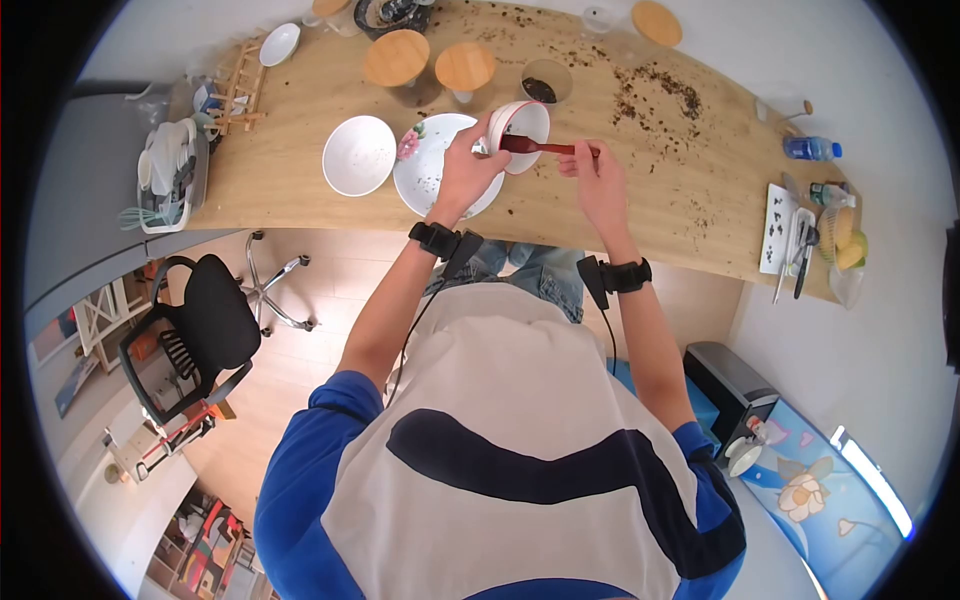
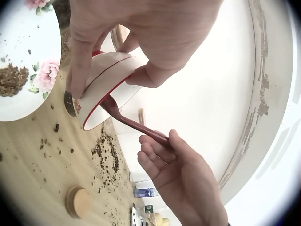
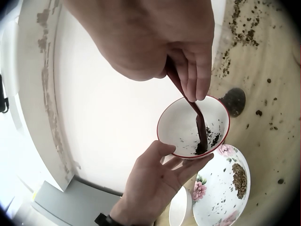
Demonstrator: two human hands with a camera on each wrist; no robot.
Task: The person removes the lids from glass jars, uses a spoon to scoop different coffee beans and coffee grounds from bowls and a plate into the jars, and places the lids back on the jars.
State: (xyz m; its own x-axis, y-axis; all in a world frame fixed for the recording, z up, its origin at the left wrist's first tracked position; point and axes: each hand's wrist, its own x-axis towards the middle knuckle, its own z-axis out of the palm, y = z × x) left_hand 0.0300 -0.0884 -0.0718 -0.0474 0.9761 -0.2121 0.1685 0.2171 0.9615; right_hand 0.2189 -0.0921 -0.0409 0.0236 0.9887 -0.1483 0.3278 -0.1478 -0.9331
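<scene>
My left hand point(image 1: 463, 178) grips a white bowl point(image 1: 535, 122) with a red rim, tilted above the table beside a floral plate point(image 1: 415, 178). In the right wrist view, dark crumbs point(image 3: 215, 140) cling to the bowl's inner wall. My right hand point(image 1: 600, 190) pinches the handle of a dark red-brown spoon point(image 1: 555, 148), its head inside the bowl among those crumbs. Just beyond the bowl stands a clear jar point(image 1: 560, 75) with dark bits at its bottom. A heap of brown bits point(image 2: 13, 80) lies on the plate in the left wrist view.
An empty white bowl point(image 1: 358, 156) sits left of the plate. Two jars with wooden lids point(image 1: 397, 58) stand behind it. Dark crumbs point(image 1: 655, 95) are scattered over the wooden table point(image 1: 690, 190). At the right end are a blue bottle point(image 1: 810, 149) and a white board point(image 1: 775, 228).
</scene>
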